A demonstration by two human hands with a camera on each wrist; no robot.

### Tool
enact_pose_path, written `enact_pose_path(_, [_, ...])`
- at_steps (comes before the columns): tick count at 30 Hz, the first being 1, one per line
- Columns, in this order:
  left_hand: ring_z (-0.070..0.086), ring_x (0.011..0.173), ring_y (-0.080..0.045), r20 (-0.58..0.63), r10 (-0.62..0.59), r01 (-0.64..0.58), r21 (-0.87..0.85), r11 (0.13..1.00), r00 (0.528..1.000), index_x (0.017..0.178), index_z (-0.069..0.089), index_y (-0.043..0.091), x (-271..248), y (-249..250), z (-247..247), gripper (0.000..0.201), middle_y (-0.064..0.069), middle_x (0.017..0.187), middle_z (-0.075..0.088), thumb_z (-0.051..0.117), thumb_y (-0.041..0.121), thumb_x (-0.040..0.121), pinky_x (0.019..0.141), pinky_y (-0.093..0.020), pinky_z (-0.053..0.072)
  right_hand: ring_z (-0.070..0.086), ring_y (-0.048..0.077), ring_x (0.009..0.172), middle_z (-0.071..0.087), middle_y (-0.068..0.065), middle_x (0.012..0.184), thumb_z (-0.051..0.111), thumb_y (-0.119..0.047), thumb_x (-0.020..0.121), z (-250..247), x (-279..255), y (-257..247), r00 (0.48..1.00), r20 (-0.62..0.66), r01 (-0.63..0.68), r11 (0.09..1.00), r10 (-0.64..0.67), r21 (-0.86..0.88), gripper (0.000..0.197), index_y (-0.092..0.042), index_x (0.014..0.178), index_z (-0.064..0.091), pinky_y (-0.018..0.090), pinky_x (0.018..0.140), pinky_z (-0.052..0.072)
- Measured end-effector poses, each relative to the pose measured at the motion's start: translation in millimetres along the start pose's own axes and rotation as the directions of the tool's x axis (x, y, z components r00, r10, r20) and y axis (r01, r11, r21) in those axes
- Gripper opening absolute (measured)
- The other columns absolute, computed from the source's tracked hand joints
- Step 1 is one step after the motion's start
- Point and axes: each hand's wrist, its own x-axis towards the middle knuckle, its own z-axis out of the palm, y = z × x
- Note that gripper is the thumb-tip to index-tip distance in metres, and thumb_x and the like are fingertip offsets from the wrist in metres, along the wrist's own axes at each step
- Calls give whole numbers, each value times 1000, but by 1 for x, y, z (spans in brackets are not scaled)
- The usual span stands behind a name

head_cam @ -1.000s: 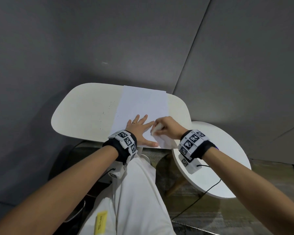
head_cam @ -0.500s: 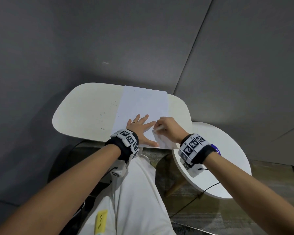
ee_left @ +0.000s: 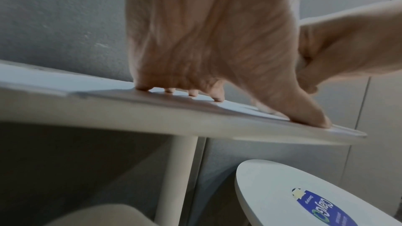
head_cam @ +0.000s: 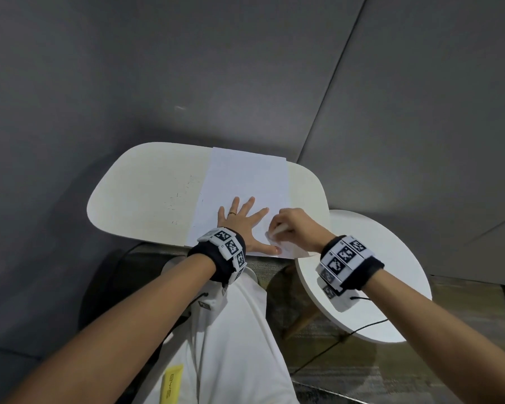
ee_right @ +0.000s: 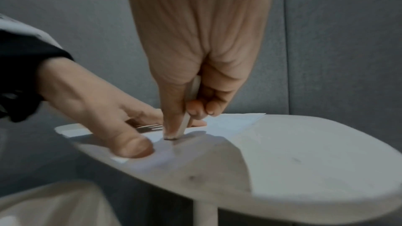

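Observation:
A white sheet of paper (head_cam: 245, 182) lies across the cream oval table (head_cam: 146, 193). My left hand (head_cam: 242, 220) presses flat on the sheet with its fingers spread, the thumb near the front edge. My right hand (head_cam: 289, 228) grips a short white eraser-like block (head_cam: 277, 230) and holds its dark tip down on the paper just right of the left thumb. The right wrist view shows the block (ee_right: 185, 123) pinched between thumb and curled fingers (ee_right: 195, 109), its tip touching the sheet (ee_right: 228, 121). In the left wrist view my left fingertips (ee_left: 193, 94) rest on the paper.
A round white side table (head_cam: 391, 258) stands lower at the right, with a blue labelled packet (ee_left: 322, 207) on it and a black cable trailing off its edge. Grey wall panels close in behind. My white-clad lap sits below the table's front edge.
My right hand with the block has shifted a little toward the paper's near edge. The left hand stays flat in the same place.

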Motion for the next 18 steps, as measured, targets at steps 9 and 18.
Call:
enact_pose_path(9, [-22, 145, -28, -7, -9, 9, -11, 1000, 1000, 151, 1, 45, 1, 0, 2, 113, 8, 160, -18, 54, 88, 61, 113, -57, -11, 58, 16, 78, 63, 4, 86, 69, -13, 79, 9, -11, 2, 999, -13, -49, 995, 50, 90, 7, -10, 86, 68, 15, 68, 40])
enact_pose_path(18, [-23, 145, -27, 2, -15, 15, -23, 1000, 1000, 150, 0, 45, -2, 1, 1, 114, 8, 160, -19, 53, 89, 60, 113, -56, -12, 55, 10, 76, 60, -2, 84, 67, -11, 81, -2, -2, 1, 995, -33, -93, 993, 96, 78, 9, -6, 89, 69, 13, 68, 38])
